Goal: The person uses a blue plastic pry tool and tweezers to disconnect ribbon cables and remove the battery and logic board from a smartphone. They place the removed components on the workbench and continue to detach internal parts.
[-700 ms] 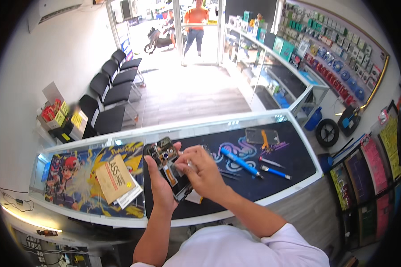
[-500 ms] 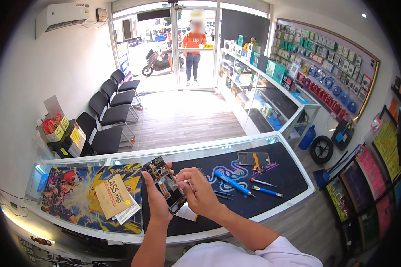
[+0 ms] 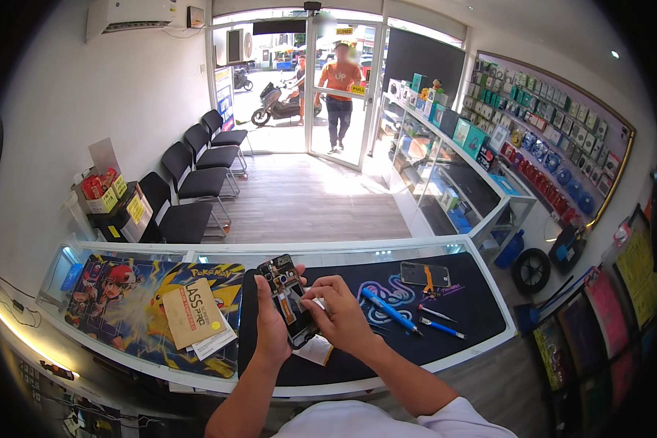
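Observation:
My left hand [image 3: 271, 325] is wrapped around an opened smartphone [image 3: 285, 288], holding it tilted above the dark mat. Its circuit board, camera parts and an orange strip show inside. Over the phone's right side, my right hand [image 3: 344, 315] has thumb and fingers pinched together; what they grip, if anything, is too small to make out. Below the phone lies a white paper [image 3: 315, 352], partly hidden by my hands. To the right are a thick blue pen-like tool [image 3: 388, 310], a slim screwdriver [image 3: 438, 313] and a blue pen-shaped tool [image 3: 443, 328].
A phone back panel [image 3: 414, 273] with an orange flex cable [image 3: 436, 279] lies at the mat's far right. Left, a brown envelope [image 3: 191, 314] rests on a cartoon mat [image 3: 117, 303]. Beyond the glass counter [image 3: 328, 252], a person [image 3: 341, 80] stands at the glass door.
The glass door has swung inward, and the person in orange has stepped into the doorway. My view has shifted slightly. Both hands stay at the phone, the right fingers still pinched over it.

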A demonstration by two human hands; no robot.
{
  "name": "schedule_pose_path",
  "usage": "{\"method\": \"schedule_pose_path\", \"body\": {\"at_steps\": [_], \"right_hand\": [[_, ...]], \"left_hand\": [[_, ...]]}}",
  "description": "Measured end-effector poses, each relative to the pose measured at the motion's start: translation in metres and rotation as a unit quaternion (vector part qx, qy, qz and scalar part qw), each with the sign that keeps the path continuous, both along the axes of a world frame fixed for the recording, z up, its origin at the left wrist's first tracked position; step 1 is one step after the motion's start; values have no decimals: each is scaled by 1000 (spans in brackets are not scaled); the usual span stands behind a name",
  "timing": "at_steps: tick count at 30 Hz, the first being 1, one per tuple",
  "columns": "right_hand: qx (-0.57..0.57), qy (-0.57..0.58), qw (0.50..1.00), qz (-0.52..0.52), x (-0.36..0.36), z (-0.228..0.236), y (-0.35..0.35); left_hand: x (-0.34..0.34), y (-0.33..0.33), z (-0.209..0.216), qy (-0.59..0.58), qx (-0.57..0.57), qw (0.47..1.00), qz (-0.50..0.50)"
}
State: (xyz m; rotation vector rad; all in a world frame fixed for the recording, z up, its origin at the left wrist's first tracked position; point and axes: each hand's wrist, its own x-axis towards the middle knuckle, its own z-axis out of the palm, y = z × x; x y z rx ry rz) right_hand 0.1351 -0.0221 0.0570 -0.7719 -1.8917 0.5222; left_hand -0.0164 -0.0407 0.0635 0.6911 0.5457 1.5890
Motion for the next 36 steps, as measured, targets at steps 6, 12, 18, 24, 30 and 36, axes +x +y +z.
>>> {"method": "schedule_pose_path", "body": {"at_steps": [6, 12, 18, 24, 30, 36], "right_hand": [[25, 15, 999, 31, 12, 3, 12], [65, 31, 997, 35, 20, -6, 19], [-146, 201, 967, 63, 20, -31, 26], [-205, 125, 971, 23, 15, -35, 26], [-143, 101, 983, -55, 18, -30, 33], [-43, 77, 996, -8, 18, -27, 32]], "left_hand": [[2, 15, 8, -10, -22, 995, -93], [11, 40, 15, 87, -14, 992, -93], [12, 61, 2, 46, 17, 985, -165], [7, 65, -29, 102, 35, 984, -141], [7, 62, -41, 181, 72, 973, -125], [9, 62, -39, 153, 38, 979, -128]]}}
